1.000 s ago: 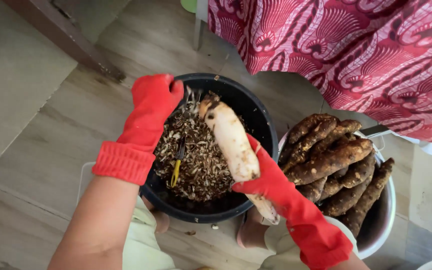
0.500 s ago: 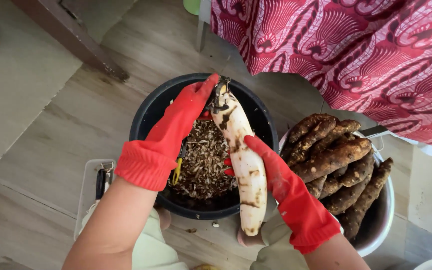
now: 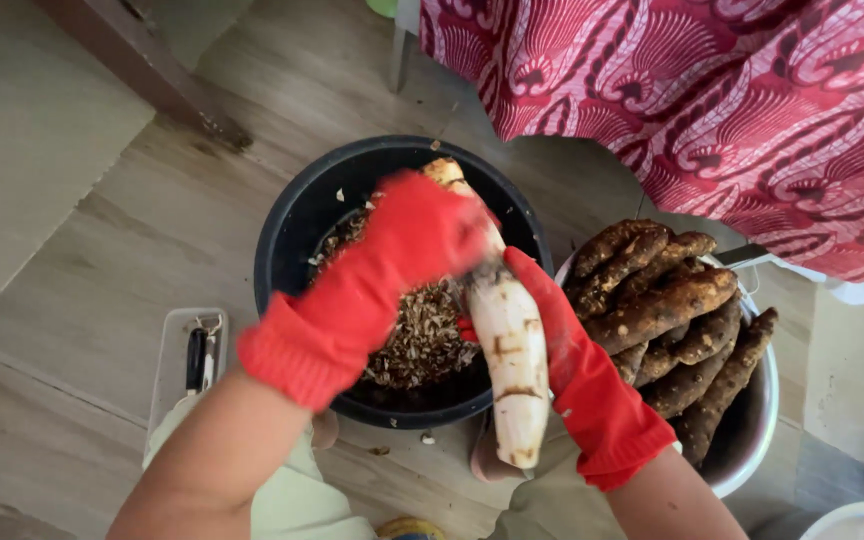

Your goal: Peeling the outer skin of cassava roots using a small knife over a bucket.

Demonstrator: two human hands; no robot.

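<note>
My right hand (image 3: 562,350) grips a mostly peeled root (image 3: 507,355); my left hand (image 3: 407,245) clasps its far end over the peel-filled tub (image 3: 292,215). A full bowl (image 3: 752,400) of unpeeled roots (image 3: 667,310) waits right.

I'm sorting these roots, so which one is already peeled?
The pale root held in both red-gloved hands over the black tub; the roots in the bowl are brown-skinned.
</note>
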